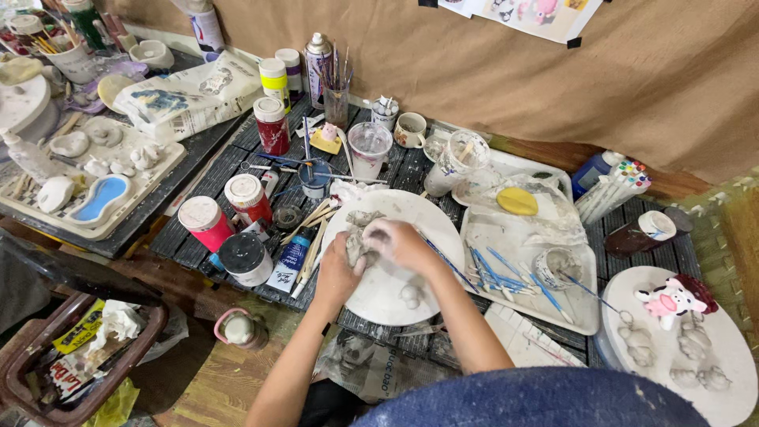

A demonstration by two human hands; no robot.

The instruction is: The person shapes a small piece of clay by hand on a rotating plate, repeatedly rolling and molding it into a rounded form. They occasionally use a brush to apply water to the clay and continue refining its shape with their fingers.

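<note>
Now both hands, left hand (338,273) & right hand (403,245), squeeze grey clay lump (360,245) over round white board (427,217).

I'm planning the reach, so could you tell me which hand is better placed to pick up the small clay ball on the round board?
Probably the right hand: the clay ball lies on the round board just below it, while the left hand sits farther over, cupping the clay lump.

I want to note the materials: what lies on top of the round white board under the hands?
On the round white board: grey clay lump between left hand and right hand, two small clay balls. The hands cover the lump's middle.
</note>
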